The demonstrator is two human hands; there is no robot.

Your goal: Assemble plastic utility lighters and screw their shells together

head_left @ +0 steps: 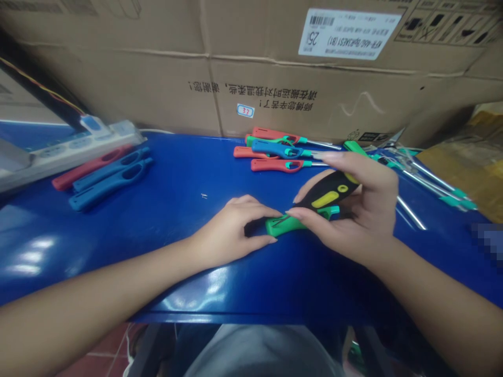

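Note:
In front of me on the blue table lies a green long-necked lighter handle [281, 226], with a teal end toward the right. My left hand [231, 230] grips its left end between thumb and fingers. My right hand [369, 209] is wrapped around a screwdriver [324, 196] with a black and yellow grip, tilted so that its thin shaft meets the top of the green handle. The exact spot under the tip is too small to make out. A few tiny metal pieces [204, 196] lie left of the work.
Several long-necked lighters [275, 165] lie at the back by a large cardboard box [157, 68]. To the left are one red and two blue handles [110, 186] beside a white power strip [74, 146]. Metal lighter tubes [428, 180] lie at the right.

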